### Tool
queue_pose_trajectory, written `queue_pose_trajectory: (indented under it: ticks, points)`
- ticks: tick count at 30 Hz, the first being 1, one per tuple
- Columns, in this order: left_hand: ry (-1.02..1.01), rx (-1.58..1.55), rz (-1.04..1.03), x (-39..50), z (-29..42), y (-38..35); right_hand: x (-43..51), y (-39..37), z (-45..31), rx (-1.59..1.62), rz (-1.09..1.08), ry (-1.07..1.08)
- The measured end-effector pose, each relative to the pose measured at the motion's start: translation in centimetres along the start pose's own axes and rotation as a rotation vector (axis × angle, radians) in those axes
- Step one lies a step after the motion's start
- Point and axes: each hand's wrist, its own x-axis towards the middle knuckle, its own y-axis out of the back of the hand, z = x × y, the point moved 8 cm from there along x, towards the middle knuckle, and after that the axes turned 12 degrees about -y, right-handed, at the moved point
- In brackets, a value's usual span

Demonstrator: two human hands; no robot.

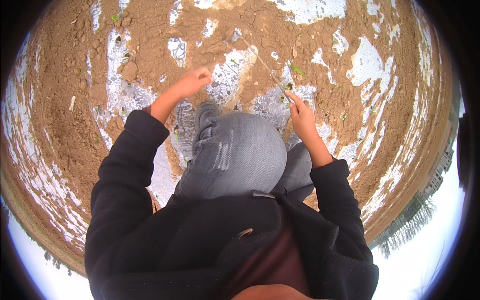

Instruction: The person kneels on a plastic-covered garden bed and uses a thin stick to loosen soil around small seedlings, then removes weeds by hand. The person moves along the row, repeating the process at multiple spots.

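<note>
My right hand (303,117) grips the near end of a thin rod (263,64), with the index finger laid along it. The rod slants away to the upper left, and its far end reaches a small pale grey patch (236,34) at the soil; whether that patch belongs to the rod is unclear. Off to the left, my left hand (192,82) hangs over the ground with its fingers curled. Nothing shows in it, but its palm side is hidden. Between the hands lies soil-strewn pale plastic film (227,80) with a small green seedling (234,62) on it.
Brown crumbly soil (146,56) partly covers long strips of film across the field. More green seedlings (297,70) poke up, some at holes in the film. My bent knee (240,150) in grey jeans and a shoe (206,112) are just below the hands. Buildings (438,174) stand far right.
</note>
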Motion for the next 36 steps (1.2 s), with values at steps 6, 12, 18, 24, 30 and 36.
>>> queue_pose_trajectory:
  ticks: [6,12,18,24,30,36]
  points:
    - [-0.271,0.29,0.37,8.5,4.8,6.1,-1.0,0.1,1.5,0.174,0.084,0.039]
    - [-0.649,0.78,0.378,13.9,8.7,0.7,0.1,-1.3,4.0,0.233,-0.004,-0.173]
    - [-0.513,0.308,-0.118,11.4,7.4,-4.2,0.3,0.2,2.4,0.247,0.219,0.14]
    - [-0.25,0.188,0.293,10.5,5.3,0.5,1.6,-2.1,2.2,0.254,0.027,-0.063]
    - [-0.443,0.534,0.442,11.8,6.7,1.5,1.7,-2.6,2.7,0.199,-0.02,-0.194]
    - [-0.467,0.66,0.404,13.8,6.1,1.5,2.0,-3.0,3.2,0.246,-0.078,-0.131]
